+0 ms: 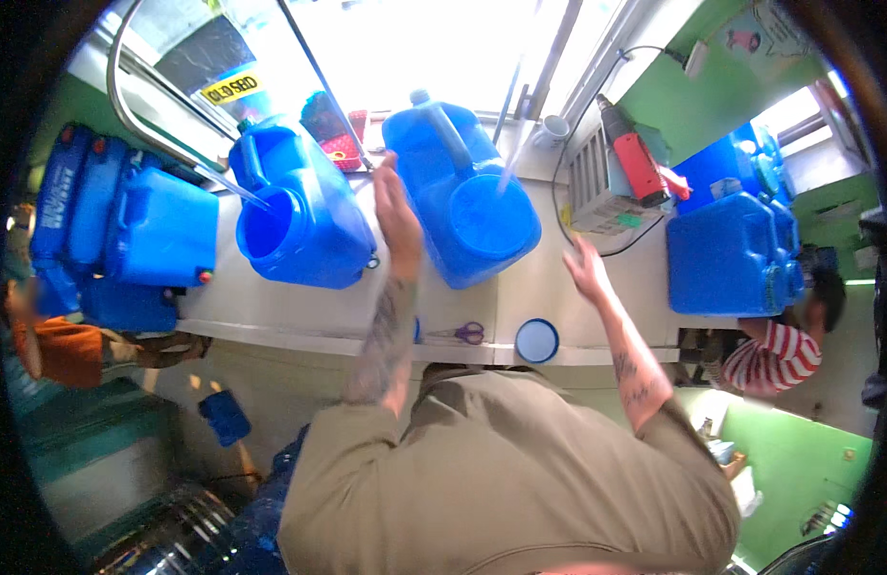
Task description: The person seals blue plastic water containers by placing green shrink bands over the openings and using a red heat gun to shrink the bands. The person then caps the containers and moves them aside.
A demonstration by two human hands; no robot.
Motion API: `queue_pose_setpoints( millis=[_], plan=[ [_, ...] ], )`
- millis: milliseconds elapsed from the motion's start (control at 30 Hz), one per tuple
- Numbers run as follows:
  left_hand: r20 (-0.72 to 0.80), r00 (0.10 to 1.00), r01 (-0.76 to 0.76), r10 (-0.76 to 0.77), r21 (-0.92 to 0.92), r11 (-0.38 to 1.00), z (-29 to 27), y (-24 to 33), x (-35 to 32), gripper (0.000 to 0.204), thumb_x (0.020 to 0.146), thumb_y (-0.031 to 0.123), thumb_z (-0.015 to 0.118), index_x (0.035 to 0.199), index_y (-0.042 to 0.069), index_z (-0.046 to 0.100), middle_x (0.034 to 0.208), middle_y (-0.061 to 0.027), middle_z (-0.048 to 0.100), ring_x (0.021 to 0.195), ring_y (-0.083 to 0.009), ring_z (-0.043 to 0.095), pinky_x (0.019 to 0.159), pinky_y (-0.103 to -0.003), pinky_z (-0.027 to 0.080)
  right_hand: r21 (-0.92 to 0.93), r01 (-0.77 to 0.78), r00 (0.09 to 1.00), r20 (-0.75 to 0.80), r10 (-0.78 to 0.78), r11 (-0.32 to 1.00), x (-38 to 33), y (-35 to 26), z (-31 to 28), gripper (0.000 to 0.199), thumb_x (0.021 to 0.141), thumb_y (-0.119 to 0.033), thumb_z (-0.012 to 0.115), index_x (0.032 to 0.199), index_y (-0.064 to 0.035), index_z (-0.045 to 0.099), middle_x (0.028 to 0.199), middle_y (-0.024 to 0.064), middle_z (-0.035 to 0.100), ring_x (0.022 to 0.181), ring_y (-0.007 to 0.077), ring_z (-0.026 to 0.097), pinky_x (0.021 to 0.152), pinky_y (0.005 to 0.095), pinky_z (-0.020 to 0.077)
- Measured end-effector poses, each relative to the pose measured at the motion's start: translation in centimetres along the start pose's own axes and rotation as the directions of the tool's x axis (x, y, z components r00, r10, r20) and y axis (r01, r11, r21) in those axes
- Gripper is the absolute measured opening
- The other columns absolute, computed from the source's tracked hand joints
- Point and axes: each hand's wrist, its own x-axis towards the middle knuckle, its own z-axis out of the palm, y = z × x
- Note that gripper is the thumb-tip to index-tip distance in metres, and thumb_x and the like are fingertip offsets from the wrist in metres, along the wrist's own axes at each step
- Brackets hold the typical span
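A large blue water jug (429, 216) with a moulded handle stands on the white counter in front of me, its wide round mouth toward me. A clear tube or stream (510, 168) reaches down to that mouth. My left hand (397, 213) is raised along the jug's left side, fingers stretched and nothing in them; whether it touches the jug I cannot tell. Right of the jug, apart from it, my right hand (587, 271) is open over the counter. Left of my left hand stands a second blue jug (333, 220), a bent metal pipe (117, 96) leading into its mouth.
A blue round cap (536, 340) and purple-handled scissors (470, 333) lie by the counter's front edge. A red heat gun (638, 163) rests on a grey box (597, 187). More blue jugs (165, 230) stand at both sides. People in orange (65, 350) and stripes (774, 359) are nearby.
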Motion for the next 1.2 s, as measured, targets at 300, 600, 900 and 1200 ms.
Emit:
queue_pose_setpoints(
  millis=[300,600,900,1200],
  plan=[
    [0.174,0.968,-0.247,0.181,0.522,0.816,5.3,6.2,-6.9,0.053,0.101,0.020,0.035,0.147,-0.003,0.045,0.147,-0.0196,0.052,0.136,-0.0370,0.047,0.117,-0.047,0.030,-0.276,0.273,0.945,0.257,-0.203,0.922,21.1,-6.3,8.7,0.063,0.092,-0.029,0.061,0.148,-0.0042,0.043,0.151,0.0178,0.045,0.142,0.0350,0.041,0.113,0.0460,0.0408],
    [0.103,0.979,-0.203,0.175,0.505,0.839,5.2,5.3,-7.6,0.053,0.099,0.021,0.032,0.140,-0.006,0.052,0.141,-0.0220,0.057,0.131,-0.0362,0.053,0.113,-0.045,0.037,-0.262,0.291,0.923,0.331,-0.197,0.920,22.1,-4.1,9.9,0.065,0.090,-0.025,0.060,0.149,-0.0042,0.042,0.154,0.0156,0.043,0.144,0.0314,0.038,0.115,0.0455,0.0381],
    [0.069,0.987,-0.161,0.147,0.535,0.829,5.6,5.0,-7.5,0.056,0.097,0.025,0.033,0.139,-0.007,0.054,0.142,-0.0201,0.056,0.131,-0.0337,0.052,0.113,-0.043,0.038,-0.221,0.146,0.989,0.022,-0.145,0.964,18.8,-0.2,11.5,0.074,0.088,-0.036,0.066,0.150,-0.0057,0.040,0.154,0.0227,0.038,0.143,0.0400,0.036,0.117,0.0486,0.0373],
    [0.139,0.973,-0.226,0.187,0.371,0.901,5.2,4.7,-7.4,0.052,0.100,0.020,0.034,0.142,-0.006,0.049,0.145,-0.0220,0.053,0.135,-0.0348,0.049,0.115,-0.043,0.035,-0.111,-0.392,0.919,-0.097,0.383,0.913,-7.9,12.5,5.2,0.068,0.091,-0.034,0.066,0.147,-0.0029,0.042,0.158,0.0254,0.031,0.144,0.0420,0.033,0.116,0.0524,0.0348]
  ],
)
